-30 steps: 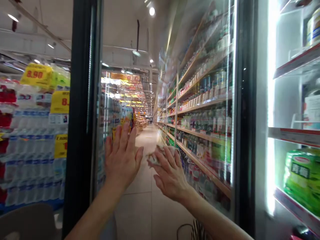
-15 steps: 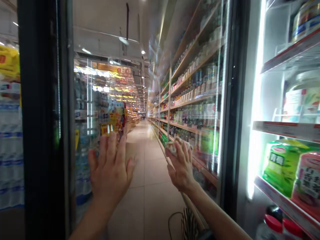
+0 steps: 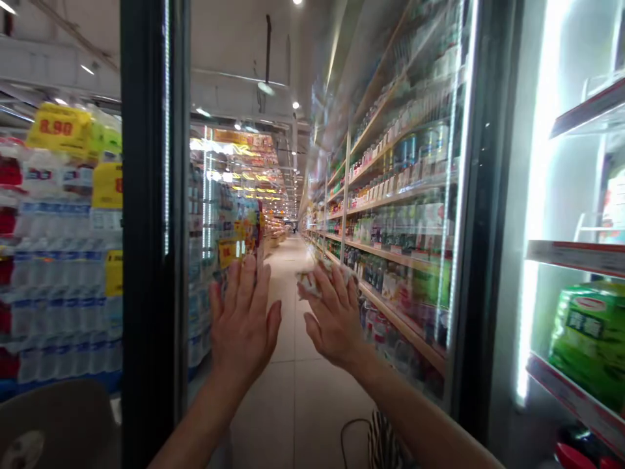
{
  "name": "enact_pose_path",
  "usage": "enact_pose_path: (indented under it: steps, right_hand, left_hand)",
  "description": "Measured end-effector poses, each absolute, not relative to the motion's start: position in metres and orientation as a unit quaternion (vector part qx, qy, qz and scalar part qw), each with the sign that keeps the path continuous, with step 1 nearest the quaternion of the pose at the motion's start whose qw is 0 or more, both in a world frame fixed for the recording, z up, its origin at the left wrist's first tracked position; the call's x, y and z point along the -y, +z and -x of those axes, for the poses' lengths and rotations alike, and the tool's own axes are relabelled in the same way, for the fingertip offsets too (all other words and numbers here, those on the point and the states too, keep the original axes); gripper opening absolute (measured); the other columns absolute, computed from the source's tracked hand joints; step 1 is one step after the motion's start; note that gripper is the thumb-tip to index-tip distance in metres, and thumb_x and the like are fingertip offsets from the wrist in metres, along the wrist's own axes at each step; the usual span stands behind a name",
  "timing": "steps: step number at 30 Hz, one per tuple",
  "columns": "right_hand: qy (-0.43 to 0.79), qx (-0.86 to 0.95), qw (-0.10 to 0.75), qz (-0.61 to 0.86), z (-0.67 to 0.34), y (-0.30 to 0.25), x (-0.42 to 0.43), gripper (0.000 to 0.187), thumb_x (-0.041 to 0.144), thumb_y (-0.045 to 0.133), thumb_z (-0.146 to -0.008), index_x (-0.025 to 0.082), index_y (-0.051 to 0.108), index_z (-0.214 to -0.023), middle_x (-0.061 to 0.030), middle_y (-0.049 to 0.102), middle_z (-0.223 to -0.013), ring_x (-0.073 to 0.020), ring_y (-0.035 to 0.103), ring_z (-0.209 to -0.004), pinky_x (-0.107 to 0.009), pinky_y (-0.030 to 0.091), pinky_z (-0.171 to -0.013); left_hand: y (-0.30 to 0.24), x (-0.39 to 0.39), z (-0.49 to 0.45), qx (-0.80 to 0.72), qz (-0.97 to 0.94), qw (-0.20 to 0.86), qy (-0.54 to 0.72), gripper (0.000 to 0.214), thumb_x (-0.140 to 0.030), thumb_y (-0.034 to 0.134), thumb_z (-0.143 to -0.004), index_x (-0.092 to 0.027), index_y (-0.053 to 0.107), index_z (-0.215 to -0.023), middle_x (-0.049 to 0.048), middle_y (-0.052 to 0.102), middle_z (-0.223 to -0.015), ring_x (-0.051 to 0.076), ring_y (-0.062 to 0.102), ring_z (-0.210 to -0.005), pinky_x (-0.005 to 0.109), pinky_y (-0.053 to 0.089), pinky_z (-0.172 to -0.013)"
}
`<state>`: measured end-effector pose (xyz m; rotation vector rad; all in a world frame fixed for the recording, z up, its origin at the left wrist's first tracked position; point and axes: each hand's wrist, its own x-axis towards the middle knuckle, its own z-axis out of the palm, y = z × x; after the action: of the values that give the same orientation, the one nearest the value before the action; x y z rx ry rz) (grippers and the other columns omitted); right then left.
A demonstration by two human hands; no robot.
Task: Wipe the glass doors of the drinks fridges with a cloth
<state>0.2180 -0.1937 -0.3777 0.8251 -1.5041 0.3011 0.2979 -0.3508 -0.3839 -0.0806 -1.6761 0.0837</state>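
Observation:
An open glass fridge door (image 3: 312, 111) with a black frame (image 3: 151, 234) stands in front of me. My left hand (image 3: 244, 326) lies flat on the glass, fingers stretched out and together. My right hand (image 3: 334, 316) presses a crumpled cloth (image 3: 315, 281) against the glass just to the right of it, fingers spread over the cloth. Both forearms reach up from the bottom of the view.
The lit fridge interior (image 3: 576, 247) on the right holds shelves with green packets (image 3: 590, 339) and red-capped bottles. Through the glass runs a shop aisle with drink shelves (image 3: 390, 215) on the right and stacked water bottles (image 3: 58, 286) with yellow price signs on the left.
The view swung left and back to the right. My right hand with the cloth slid left on the glass, closer to my left hand, which stayed flat on the door.

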Motion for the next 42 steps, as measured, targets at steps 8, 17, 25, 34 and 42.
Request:
enact_pose_path:
  steps: [8,17,25,34,42]
  right_hand:
    - [0.1,0.674,0.592,-0.43,-0.238,-0.353,0.216,0.049,0.028,0.044,-0.086,0.026,0.044,-0.135,-0.0011,0.031,-0.15,-0.0251,0.009,-0.143,-0.053,0.013,-0.115]
    - [0.063,0.618,0.606,-0.497,-0.26,-0.373,0.262,0.043,0.027,0.042,-0.088,0.029,0.047,-0.131,0.0027,0.037,-0.147,-0.0209,0.012,-0.142,-0.048,0.006,-0.117]
    - [-0.01,0.591,0.527,-0.611,-0.279,-0.441,0.275,0.048,0.03,0.038,-0.09,0.021,0.041,-0.137,0.0031,0.033,-0.15,-0.0203,0.014,-0.142,-0.04,0.03,-0.111]
    - [0.123,0.639,0.661,-0.374,-0.227,-0.381,0.217,0.046,0.022,0.046,-0.084,0.027,0.049,-0.13,-0.0034,0.035,-0.148,-0.0249,0.009,-0.143,-0.052,0.012,-0.115]
    - [0.048,0.61,0.604,-0.51,-0.238,-0.483,0.194,0.032,0.029,0.052,-0.081,0.03,0.063,-0.11,0.0044,0.047,-0.139,-0.02,0.02,-0.141,-0.043,0.005,-0.119]
  left_hand:
    - [-0.404,0.372,-0.348,0.734,0.091,0.668,-0.079,0.063,-0.017,0.042,-0.09,-0.028,0.016,-0.146,0.0026,0.02,-0.153,0.021,0.022,-0.14,0.041,0.024,-0.115]
    - [-0.428,0.395,-0.377,0.738,0.078,0.667,-0.064,0.061,-0.013,0.044,-0.089,-0.024,0.022,-0.145,0.0032,0.024,-0.152,0.018,0.026,-0.138,0.035,0.025,-0.114]
    - [-0.431,0.39,-0.38,0.738,0.087,0.665,-0.079,0.06,-0.012,0.042,-0.089,-0.021,0.022,-0.145,0.0059,0.025,-0.152,0.018,0.026,-0.138,0.034,0.025,-0.114]
    - [-0.438,0.368,-0.348,0.748,0.11,0.652,-0.045,0.062,-0.012,0.042,-0.088,-0.015,0.017,-0.146,0.0103,0.02,-0.153,0.02,0.018,-0.141,0.037,0.016,-0.116]
    - [-0.432,0.353,-0.312,0.733,0.073,0.676,0.025,0.063,-0.016,0.045,-0.088,-0.012,0.019,-0.145,0.0162,0.028,-0.148,0.021,0.013,-0.142,0.045,0.008,-0.115]
